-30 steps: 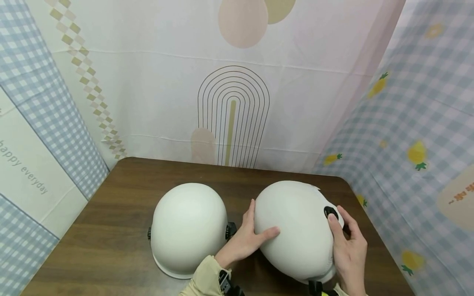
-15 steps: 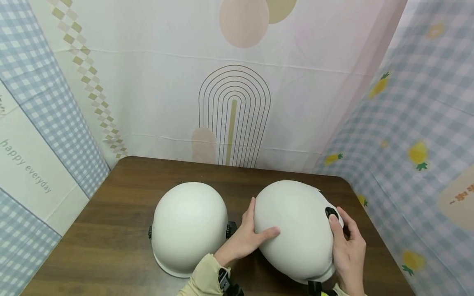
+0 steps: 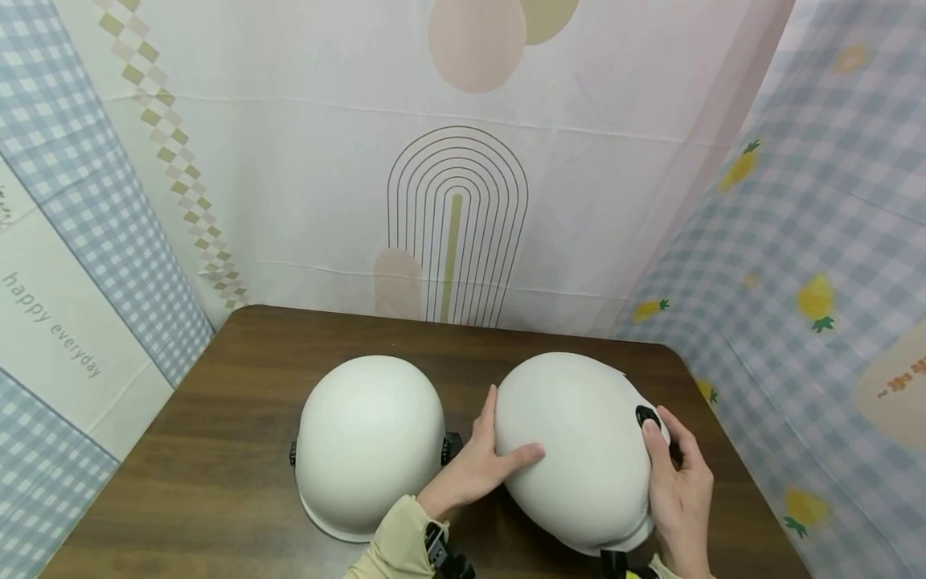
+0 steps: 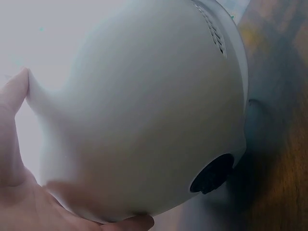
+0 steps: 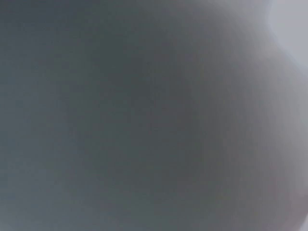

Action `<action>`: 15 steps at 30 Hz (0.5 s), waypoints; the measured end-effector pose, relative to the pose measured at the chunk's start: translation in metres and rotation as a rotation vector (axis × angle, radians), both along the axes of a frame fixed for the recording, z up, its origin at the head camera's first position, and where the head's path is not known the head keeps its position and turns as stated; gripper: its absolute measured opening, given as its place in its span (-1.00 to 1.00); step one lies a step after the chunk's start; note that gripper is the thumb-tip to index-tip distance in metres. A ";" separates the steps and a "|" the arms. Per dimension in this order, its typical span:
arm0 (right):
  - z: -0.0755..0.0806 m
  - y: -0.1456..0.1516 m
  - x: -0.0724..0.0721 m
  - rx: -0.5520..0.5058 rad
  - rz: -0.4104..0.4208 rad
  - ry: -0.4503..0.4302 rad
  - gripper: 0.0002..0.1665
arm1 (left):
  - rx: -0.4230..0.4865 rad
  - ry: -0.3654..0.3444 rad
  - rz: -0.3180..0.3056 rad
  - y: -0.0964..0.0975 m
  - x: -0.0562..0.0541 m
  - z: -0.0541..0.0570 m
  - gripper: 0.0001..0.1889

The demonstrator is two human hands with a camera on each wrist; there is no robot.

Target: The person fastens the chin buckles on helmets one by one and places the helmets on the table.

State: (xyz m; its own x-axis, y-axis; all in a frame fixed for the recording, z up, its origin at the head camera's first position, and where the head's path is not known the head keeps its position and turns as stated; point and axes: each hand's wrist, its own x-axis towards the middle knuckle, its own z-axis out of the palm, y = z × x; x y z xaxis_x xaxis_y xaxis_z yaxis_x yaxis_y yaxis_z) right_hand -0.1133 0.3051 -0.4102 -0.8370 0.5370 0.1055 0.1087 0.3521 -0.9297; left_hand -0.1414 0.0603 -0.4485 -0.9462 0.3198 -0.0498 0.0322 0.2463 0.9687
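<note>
Two white helmets with black side knobs are on the table. The right helmet [image 3: 571, 450] is tilted, with its black knob [image 3: 648, 416] facing up and right. My left hand [image 3: 473, 466] rests on its left side, thumb and index finger spread wide and nearly straight on the shell. On the other side my right hand [image 3: 680, 482] grips the helmet's edge, thumb at the knob and fingers behind it. The left wrist view shows the helmet shell [image 4: 144, 106], a vent strip and another black knob [image 4: 212, 173]. A grey blur fills the right wrist view.
The left helmet [image 3: 370, 446] stands close beside my left forearm, dome up. Under both is a dark wooden table [image 3: 217, 450]. A white patterned cloth [image 3: 311, 201] hangs behind it, and blue checked cloths [image 3: 825, 225] flank the sides.
Almost nothing differs. Both hands keep their places on the right helmet, with the right hand shifting very slightly left; the left helmet has not moved on the table.
</note>
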 end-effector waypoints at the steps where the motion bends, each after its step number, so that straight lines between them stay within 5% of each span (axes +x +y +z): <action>1: 0.000 0.000 0.000 0.003 -0.001 -0.002 -0.39 | 0.001 0.000 -0.001 0.000 0.000 0.000 0.17; 15: -0.003 0.002 0.002 0.049 -0.018 -0.023 -0.38 | 0.025 0.020 -0.022 -0.002 -0.001 -0.001 0.16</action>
State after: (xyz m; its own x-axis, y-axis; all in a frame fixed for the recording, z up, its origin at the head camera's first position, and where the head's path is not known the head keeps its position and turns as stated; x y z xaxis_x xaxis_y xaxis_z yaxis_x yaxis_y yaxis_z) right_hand -0.1110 0.3069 -0.4131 -0.8298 0.5466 0.1127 0.1368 0.3949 -0.9085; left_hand -0.1423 0.0587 -0.4494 -0.9396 0.3414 -0.0230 0.0564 0.2208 0.9737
